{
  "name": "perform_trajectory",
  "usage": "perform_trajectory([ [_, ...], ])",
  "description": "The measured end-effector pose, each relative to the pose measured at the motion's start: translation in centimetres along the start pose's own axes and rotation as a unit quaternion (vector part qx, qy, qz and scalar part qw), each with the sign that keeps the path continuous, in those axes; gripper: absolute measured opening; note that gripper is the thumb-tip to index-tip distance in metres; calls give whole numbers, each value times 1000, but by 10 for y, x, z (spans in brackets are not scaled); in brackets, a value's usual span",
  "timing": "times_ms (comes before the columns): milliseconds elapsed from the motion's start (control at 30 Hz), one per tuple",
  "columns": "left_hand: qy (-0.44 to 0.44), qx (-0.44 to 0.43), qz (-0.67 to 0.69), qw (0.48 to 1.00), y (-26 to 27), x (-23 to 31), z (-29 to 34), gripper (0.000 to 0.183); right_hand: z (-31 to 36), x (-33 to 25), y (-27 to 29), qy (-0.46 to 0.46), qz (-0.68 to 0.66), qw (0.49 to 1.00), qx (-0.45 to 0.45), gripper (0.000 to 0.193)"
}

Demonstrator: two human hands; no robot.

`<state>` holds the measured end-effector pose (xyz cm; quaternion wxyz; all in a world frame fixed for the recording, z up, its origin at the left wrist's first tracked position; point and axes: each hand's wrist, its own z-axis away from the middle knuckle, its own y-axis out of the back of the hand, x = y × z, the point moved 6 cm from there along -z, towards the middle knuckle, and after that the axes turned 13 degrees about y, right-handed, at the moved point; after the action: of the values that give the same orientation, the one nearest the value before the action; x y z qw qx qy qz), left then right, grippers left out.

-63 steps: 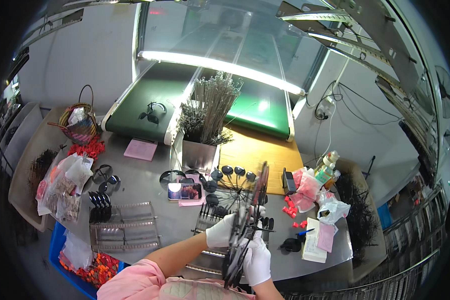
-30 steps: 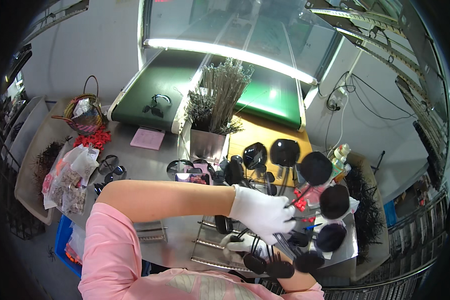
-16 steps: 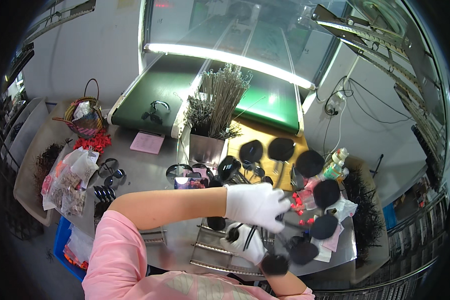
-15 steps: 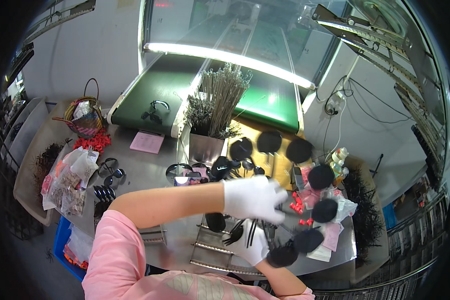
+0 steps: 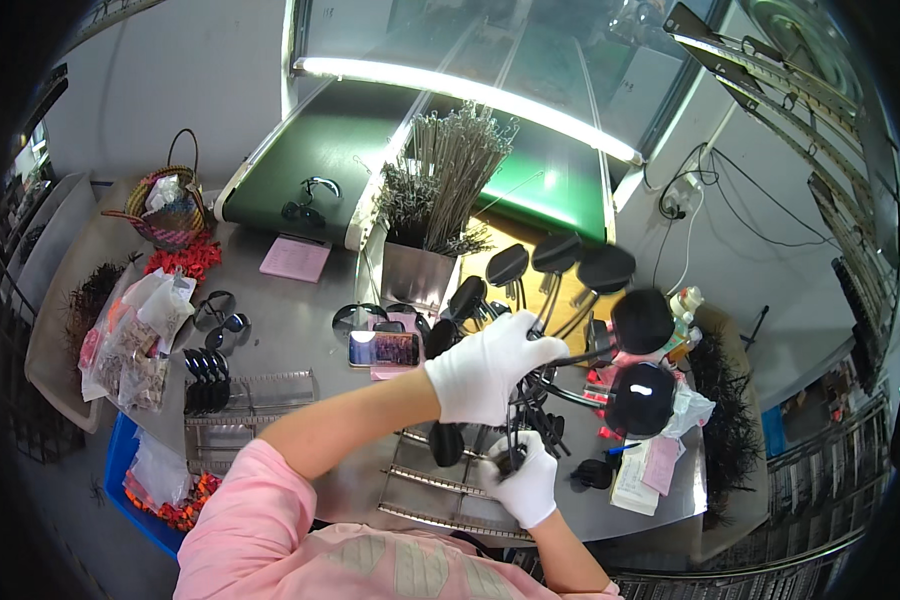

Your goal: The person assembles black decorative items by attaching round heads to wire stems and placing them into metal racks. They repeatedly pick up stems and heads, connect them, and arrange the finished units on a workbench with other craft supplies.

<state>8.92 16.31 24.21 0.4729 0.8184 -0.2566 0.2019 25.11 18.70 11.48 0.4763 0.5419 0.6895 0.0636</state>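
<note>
Dark oval lens-like pieces (image 5: pixel 640 400) on thin stems, like parts of sunglasses, fan out to the right of my hands. My left hand (image 5: pixel 485 365), in a white glove, is closed round several of these stems near the middle of the table. Just below it my gloved right hand (image 5: pixel 528 480) has its fingers curled round the lower ends of dark stems; its grip is partly hidden. A lone dark oval lens (image 5: pixel 447 443) is to the left of my right hand, over a metal rack (image 5: pixel 440 485).
A metal bin (image 5: pixel 418 275) of hooked wires stands before a green conveyor (image 5: pixel 300 150). Sunglasses (image 5: pixel 362 318) and a phone (image 5: pixel 383 348) lie left of centre. Filled plastic bags (image 5: pixel 135 350) and a woven basket (image 5: pixel 170 215) are far left; a notepad (image 5: pixel 638 480) is right.
My left hand has drawn back slightly left and up, and the lens pieces beside it have tilted and shifted. My right hand has turned and moved slightly right. The view has shifted slightly.
</note>
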Motion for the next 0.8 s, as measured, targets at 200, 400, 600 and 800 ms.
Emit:
perform_trajectory([
  [200, -97, -3, -1, 995, -48, 47, 29, 48, 43, 66, -60, -223, -458, 859, -59, 70],
  [400, 111, -23, 82, 990, -41, -7, 15, 74, 30, 52, -24, -31, 33, 993, -112, 65],
  [600, 41, -24, 102, 994, -51, 39, 26, 81, 22, 86, -44, -273, -430, 856, 81, 61],
  [800, 204, -11, 126, 971, -47, -10, 17, 75, 12, 48, -17, 48, 117, 987, -98, 55],
])
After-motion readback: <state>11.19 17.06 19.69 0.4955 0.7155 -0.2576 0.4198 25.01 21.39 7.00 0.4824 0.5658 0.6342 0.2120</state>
